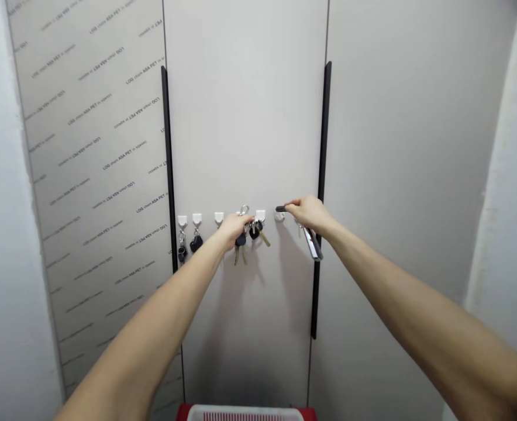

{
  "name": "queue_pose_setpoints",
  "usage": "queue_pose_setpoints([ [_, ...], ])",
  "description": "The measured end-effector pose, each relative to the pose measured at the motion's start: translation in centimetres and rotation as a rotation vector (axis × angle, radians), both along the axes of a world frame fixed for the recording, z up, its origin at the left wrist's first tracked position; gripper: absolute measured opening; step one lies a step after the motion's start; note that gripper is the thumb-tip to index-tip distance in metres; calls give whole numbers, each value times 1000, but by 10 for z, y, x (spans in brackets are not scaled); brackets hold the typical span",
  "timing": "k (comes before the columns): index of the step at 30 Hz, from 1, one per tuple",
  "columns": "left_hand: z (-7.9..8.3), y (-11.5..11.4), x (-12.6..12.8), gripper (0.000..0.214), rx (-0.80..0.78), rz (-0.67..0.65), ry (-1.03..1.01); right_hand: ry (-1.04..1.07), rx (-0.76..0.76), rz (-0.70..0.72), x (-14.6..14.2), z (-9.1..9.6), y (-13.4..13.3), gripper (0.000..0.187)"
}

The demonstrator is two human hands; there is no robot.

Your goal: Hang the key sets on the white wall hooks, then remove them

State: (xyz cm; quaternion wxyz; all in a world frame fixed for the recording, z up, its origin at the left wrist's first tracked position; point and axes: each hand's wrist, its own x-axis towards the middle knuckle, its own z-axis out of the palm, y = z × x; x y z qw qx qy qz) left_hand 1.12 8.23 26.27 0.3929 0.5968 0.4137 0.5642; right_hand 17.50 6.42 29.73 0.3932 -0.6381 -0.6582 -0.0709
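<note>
A row of small white hooks (219, 218) is stuck on the middle wardrobe door (245, 117). My left hand (233, 228) is closed on a bunch of keys (241, 242) with a silver carabiner, held beside a hook. My right hand (310, 213) is closed on a black-headed key (281, 209), its tip at the rightmost hook (279, 217), and a silver tag (313, 244) dangles below the hand. Another key set (257, 231) hangs on the hook between my hands. Two more key fobs (196, 241) hang on the left hooks.
Tall pale wardrobe doors with black vertical handles (167, 164) fill the view. The left door (87, 164) still wears printed protective film. A white basket on a red base (245, 413) sits at the bottom edge. White walls close in on both sides.
</note>
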Motion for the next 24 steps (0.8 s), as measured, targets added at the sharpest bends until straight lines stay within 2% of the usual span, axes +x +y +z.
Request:
queue_pose_setpoints([
  [3, 9, -1, 2, 12, 8, -45, -17, -46, -24, -15, -7, 5, 5, 25],
  [6, 5, 2, 5, 12, 31, -30, -15, 40, 65, 27, -13, 3, 8, 29],
  [8, 2, 6, 5, 13, 48, -4, -12, 125, 67, 114, -17, -4, 3, 33],
  [10, 0, 10, 3, 15, 62, 29, -5, 175, -22, 237, -21, -16, -7, 33],
  [12, 1, 12, -1, 16, 69, 58, 9, 201, -176, 380, -24, -37, -21, 31],
  [15, 8, 14, -6, 17, 72, 65, 38, 250, -454, 567, -31, -86, -44, 30],
  [18, 18, 14, -3, 18, 78, 44, 64, 318, -711, 661, -41, -156, -63, 29],
  [20, 25, 16, 5, 18, 87, 34, 78, 319, -841, 671, -49, -204, -72, 27],
  [21, 28, 16, 11, 19, 91, 31, 84, 289, -860, 655, -53, -225, -74, 25],
  [23, 32, 16, 24, 19, 99, 18, 98, 227, -896, 619, -62, -259, -77, 22],
  [24, 33, 15, 30, 18, 103, 4, 107, 196, -929, 580, -66, -270, -76, 21],
])
